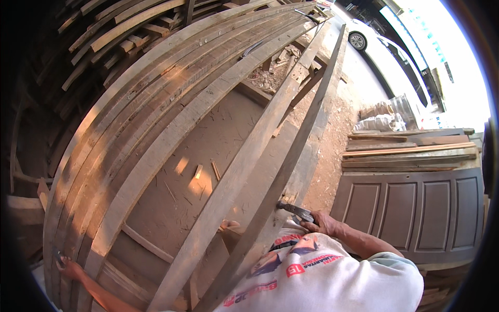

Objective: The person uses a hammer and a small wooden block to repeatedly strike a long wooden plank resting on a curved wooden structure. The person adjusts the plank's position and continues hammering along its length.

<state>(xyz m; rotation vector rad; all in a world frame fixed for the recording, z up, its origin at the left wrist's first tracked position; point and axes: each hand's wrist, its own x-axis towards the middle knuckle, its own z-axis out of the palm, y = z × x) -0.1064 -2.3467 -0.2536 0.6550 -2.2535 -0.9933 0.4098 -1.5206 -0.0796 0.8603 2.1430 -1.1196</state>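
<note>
My right hand [323,223] is closed around a hammer [297,210]. The hammer's dark head lies against the side of a long timber beam [291,174] standing on edge just in front of my body. At the far lower left, my left hand [68,269] rests by the outer planks of a row of long wooden beams [140,119]. Its fingers look pinched around a small dark thing too small to make out. Between the two hands another long beam [228,192] runs away from me, with nail holes or dark marks near its far end.
Stacked lumber [119,31] fills the far left. To the right lie a brown panelled door [410,208] and piled boards [410,156]. Wood scraps [198,171] litter the ground. A white car [387,57] stands beyond, and a dark metal tool [306,15] lies across the beams' far end.
</note>
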